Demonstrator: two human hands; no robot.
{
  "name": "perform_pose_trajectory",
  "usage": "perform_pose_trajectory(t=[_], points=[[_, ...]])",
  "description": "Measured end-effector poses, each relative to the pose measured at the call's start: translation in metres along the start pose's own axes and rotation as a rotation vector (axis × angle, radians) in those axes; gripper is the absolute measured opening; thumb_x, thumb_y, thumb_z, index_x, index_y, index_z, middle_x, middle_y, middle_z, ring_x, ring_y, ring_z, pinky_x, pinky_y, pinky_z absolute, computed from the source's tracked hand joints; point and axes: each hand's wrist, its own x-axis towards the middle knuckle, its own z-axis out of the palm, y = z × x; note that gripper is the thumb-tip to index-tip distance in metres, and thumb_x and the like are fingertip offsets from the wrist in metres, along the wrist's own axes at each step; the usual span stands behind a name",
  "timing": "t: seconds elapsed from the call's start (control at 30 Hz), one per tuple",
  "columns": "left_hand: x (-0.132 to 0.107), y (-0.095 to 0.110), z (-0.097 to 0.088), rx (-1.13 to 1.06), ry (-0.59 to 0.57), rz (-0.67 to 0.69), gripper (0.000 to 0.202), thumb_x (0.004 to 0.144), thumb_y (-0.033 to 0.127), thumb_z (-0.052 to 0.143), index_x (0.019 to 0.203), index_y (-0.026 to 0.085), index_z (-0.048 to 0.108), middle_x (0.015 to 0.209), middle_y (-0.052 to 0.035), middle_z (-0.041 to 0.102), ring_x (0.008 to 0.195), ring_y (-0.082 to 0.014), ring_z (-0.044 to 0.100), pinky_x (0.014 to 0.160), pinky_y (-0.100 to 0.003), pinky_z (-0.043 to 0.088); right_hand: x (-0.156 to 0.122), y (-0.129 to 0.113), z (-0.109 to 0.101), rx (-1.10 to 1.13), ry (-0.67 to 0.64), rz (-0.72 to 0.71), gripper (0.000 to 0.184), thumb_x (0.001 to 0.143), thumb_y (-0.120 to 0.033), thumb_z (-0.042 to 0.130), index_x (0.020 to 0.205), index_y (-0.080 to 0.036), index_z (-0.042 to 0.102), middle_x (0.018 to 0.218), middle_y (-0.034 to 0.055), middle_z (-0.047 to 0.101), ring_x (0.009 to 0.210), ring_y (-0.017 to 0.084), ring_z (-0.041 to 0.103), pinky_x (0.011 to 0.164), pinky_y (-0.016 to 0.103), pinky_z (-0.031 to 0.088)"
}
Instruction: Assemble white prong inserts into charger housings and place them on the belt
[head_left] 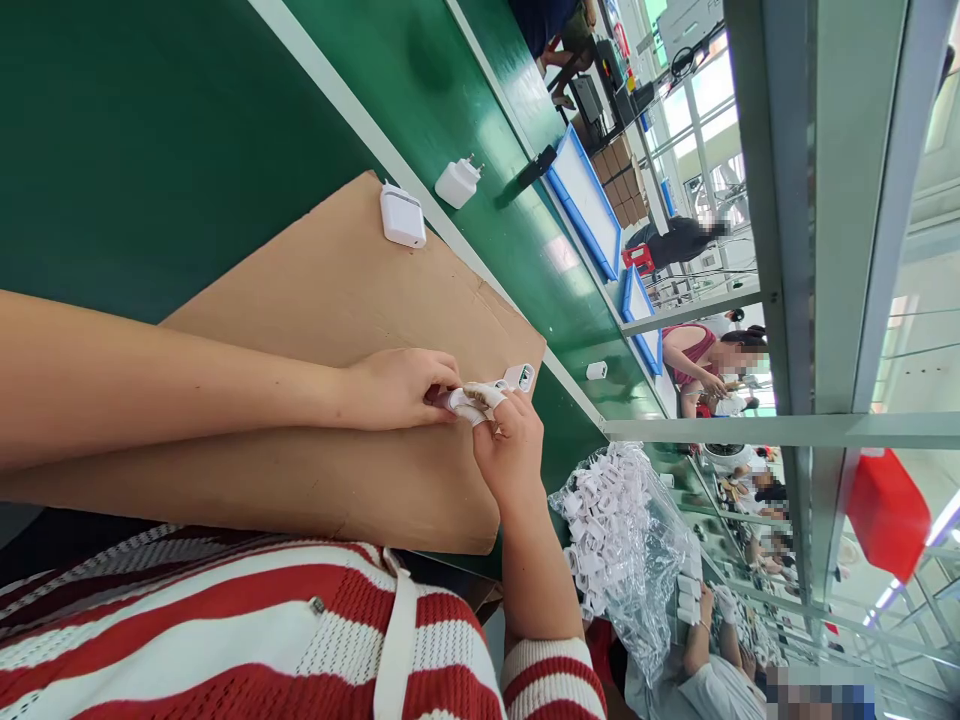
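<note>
My left hand (397, 385) and my right hand (511, 450) meet over a brown cardboard sheet (337, 290) on the green conveyor belt (150, 130). Both pinch a small white charger (517, 378) between them; its port end sticks out past the fingertips. The pinching fingertips wear white finger covers. Two more white chargers lie further along: one on the far corner of the cardboard (402, 216), one with its prongs up on the belt (457, 182).
A clear plastic bag of several white parts (611, 530) lies beside my right arm. Another white charger (595, 370) sits on the belt beyond my hands. Blue trays (585, 200) line the far edge. Other people work along the line under a metal shelf frame (780, 430).
</note>
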Motion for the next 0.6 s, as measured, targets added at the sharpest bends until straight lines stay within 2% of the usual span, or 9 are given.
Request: perform_pose_trajectory(t=[0.17,0.3,0.43,0.6], points=[[0.0,-0.002,0.0,-0.005,0.0,0.013,0.037,0.087,0.055,0.063,0.089,0.02,0.075,0.099,-0.0055,0.071,0.081,-0.0198,0.065,0.073,-0.031,0.047,0.004,-0.005,-0.003,-0.075,-0.069,0.017,0.033,0.086,-0.003,0.058,0.103,-0.024,0.077,0.093,0.0059,0.074,0.091,0.024,0.063,0.081,0.035,0.051],[0.001,-0.003,0.001,-0.024,0.013,0.034,0.038,0.086,0.057,0.062,0.084,0.02,0.074,0.093,-0.0051,0.07,0.078,-0.0195,0.065,0.072,-0.031,0.047,0.009,-0.005,-0.001,-0.091,-0.104,0.035,0.033,0.081,-0.002,0.059,0.1,-0.024,0.076,0.09,0.0046,0.072,0.09,0.024,0.063,0.078,0.032,0.049],[0.002,0.0,0.001,-0.014,0.041,0.026,0.045,0.085,0.062,0.061,0.075,0.019,0.069,0.085,-0.0058,0.066,0.074,-0.0194,0.062,0.069,-0.032,0.046,0.004,-0.001,0.01,-0.06,0.005,0.096,0.036,0.082,-0.004,0.061,0.107,-0.024,0.077,0.093,0.0031,0.075,0.09,0.021,0.066,0.077,0.03,0.05],[0.0,0.007,0.0,0.021,0.019,0.023,0.05,0.085,0.067,0.06,0.074,0.019,0.067,0.085,-0.0059,0.065,0.073,-0.0192,0.062,0.068,-0.031,0.047,-0.005,-0.001,0.024,-0.094,0.088,0.117,0.025,0.084,-0.007,0.064,0.099,-0.024,0.076,0.086,0.0037,0.072,0.087,0.022,0.065,0.08,0.031,0.052]])
